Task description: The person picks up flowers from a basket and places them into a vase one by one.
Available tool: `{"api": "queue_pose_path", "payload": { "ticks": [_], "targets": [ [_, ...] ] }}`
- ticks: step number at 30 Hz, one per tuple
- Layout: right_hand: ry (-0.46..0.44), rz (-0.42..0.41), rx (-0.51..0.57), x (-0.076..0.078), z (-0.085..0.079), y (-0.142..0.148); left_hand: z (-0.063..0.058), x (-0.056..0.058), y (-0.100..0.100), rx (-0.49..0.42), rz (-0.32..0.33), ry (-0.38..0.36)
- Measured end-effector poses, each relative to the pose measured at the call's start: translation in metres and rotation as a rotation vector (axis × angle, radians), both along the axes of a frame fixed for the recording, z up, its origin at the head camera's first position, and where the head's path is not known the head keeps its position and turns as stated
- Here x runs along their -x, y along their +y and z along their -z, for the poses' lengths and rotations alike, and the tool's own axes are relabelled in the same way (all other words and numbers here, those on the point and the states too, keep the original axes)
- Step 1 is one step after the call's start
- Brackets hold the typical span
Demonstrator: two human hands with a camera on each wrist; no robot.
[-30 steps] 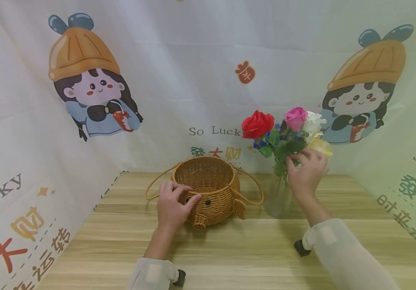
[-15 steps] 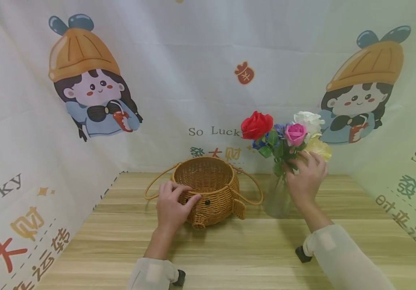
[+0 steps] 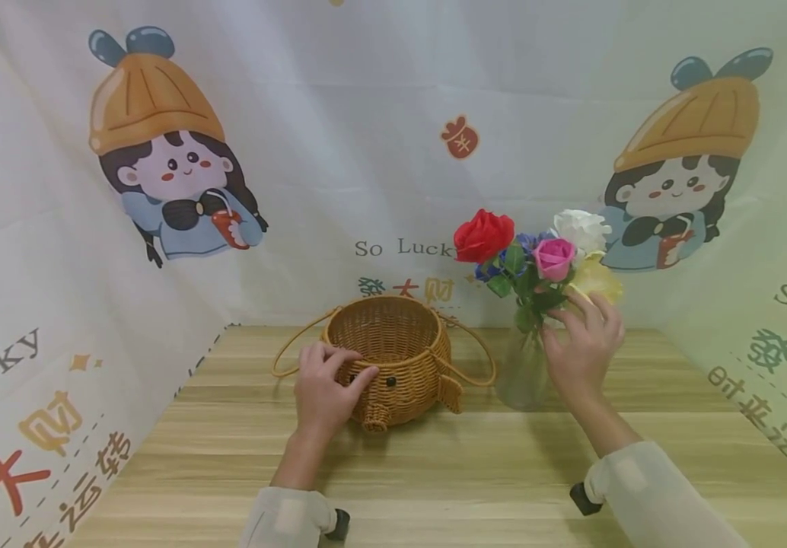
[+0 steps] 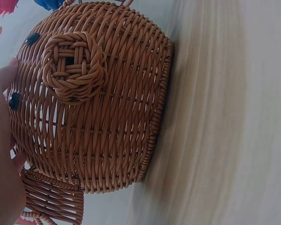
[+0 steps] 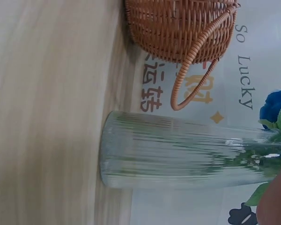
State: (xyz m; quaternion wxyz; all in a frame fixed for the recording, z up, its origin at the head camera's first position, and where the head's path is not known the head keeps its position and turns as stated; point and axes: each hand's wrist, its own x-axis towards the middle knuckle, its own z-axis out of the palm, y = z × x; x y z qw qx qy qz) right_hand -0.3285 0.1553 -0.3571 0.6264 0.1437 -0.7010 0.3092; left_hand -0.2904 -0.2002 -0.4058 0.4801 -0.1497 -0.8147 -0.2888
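An animal-faced wicker basket (image 3: 410,388) with a woven snout stands upright on the table. My left hand (image 3: 328,380) grips its front rim, fingers over the edge and thumb on the outside near the black eyes. To the right stands a clear ribbed glass vase (image 5: 178,152) of artificial flowers. My right hand (image 3: 585,346) is at the vase mouth, its thumb and fingers pinching among the stems just below the pink rose (image 3: 555,259). Around it are a red rose (image 3: 484,236), a white flower (image 3: 581,228), blue flowers and a yellow flower (image 3: 595,279) partly behind my fingers.
The wooden table (image 3: 448,487) meets a printed cloth backdrop (image 3: 366,152) at the back and both sides. A looped basket handle (image 5: 192,65) sticks out toward the vase. Black wrist straps (image 3: 585,498) show at both sleeves.
The pink rose has tipped down and forward, and the white flower shows more fully. My right hand has moved slightly down. The left hand keeps its place on the basket.
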Motion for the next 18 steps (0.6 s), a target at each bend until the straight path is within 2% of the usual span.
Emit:
{"api": "queue_pose_path", "payload": {
  "ticks": [6,12,18],
  "targets": [
    [-0.016,-0.016,-0.009,-0.01,0.01,0.006,0.0,0.001,-0.003,0.003,0.002,0.006],
    [-0.089,-0.056,-0.024,-0.022,0.017,0.007,0.0,0.001,-0.008,0.006,0.006,0.022],
    [-0.167,-0.121,-0.066,-0.029,0.024,0.01,-0.003,-0.001,-0.014,0.018,0.043,0.015]
  ]
}}
